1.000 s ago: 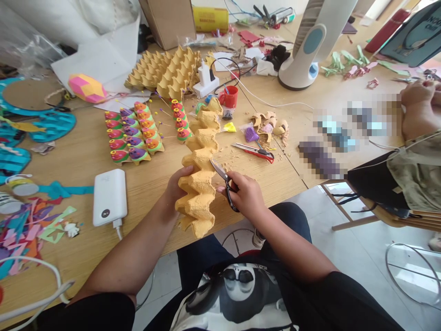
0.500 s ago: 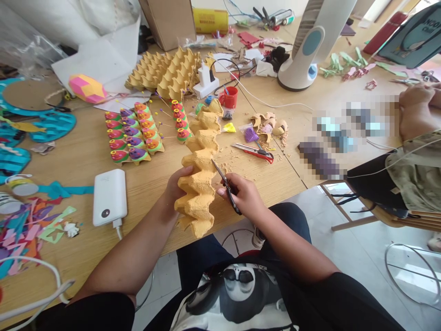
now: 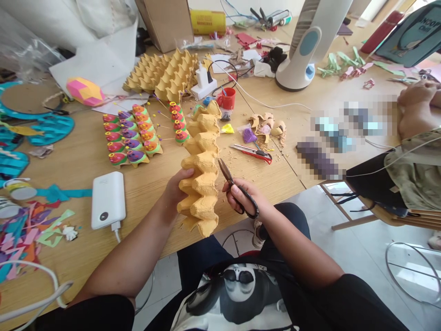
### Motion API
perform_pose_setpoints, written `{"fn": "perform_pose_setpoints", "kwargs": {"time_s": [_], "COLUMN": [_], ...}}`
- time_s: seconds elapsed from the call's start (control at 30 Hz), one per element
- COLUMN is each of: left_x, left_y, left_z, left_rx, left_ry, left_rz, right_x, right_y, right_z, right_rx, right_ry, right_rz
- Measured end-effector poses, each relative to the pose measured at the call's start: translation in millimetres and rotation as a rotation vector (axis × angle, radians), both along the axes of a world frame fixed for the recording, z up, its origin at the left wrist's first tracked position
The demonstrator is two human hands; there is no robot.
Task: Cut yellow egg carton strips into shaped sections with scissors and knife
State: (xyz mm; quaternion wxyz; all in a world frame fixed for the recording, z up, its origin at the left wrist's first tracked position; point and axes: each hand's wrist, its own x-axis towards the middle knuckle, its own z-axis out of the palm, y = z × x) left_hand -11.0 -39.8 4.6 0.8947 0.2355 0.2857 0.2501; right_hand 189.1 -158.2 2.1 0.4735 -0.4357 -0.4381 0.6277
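Note:
My left hand [image 3: 176, 187] is closed on the left side of a yellow egg carton strip [image 3: 200, 172], held on end above the table's front edge. Part of that hand is hidden behind the cardboard. In my right hand [image 3: 245, 195] is a pair of black-handled scissors [image 3: 227, 172], fingers wrapped about the handles. The blades look nearly together, their tips just right of the strip's jagged edge. Beyond the strip stand painted egg-cup figures [image 3: 132, 133] in red, purple and orange, with a further row [image 3: 179, 123] of red ones.
A red utility knife [image 3: 253, 153] lies past the scissors, near carton scraps [image 3: 267, 126] and a red mug [image 3: 227, 98]. A white power bank [image 3: 109, 200] lies at left. More egg cartons [image 3: 161, 71] and a white fan [image 3: 303, 50] stand behind. Another person's arms [image 3: 418, 108] rest at right.
The scissors have come away from the strip's edge, slightly right, and my right hand has turned so the handles show more. The egg carton strip stays in my left hand, shifted slightly right.

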Motion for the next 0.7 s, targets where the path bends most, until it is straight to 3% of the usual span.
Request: {"fn": "perform_pose_setpoints", "kwargs": {"time_s": [0.2,0.47,0.7], "left_x": [2,-2,1], "left_y": [-1,0,-2], "left_z": [0.7,-7.4,-7.0], "left_rx": [0.062,0.117,0.159], "left_ry": [0.021,0.047,0.02], "left_rz": [0.026,0.094,0.065], "right_x": [13,13,20], "right_y": [4,6,9], "right_z": [-0.8,9.7,9.5], "right_rx": [0.027,-0.025,0.042], "right_ry": [-0.07,-0.219,-0.565], "right_rz": [0.04,-0.042,-0.068]}}
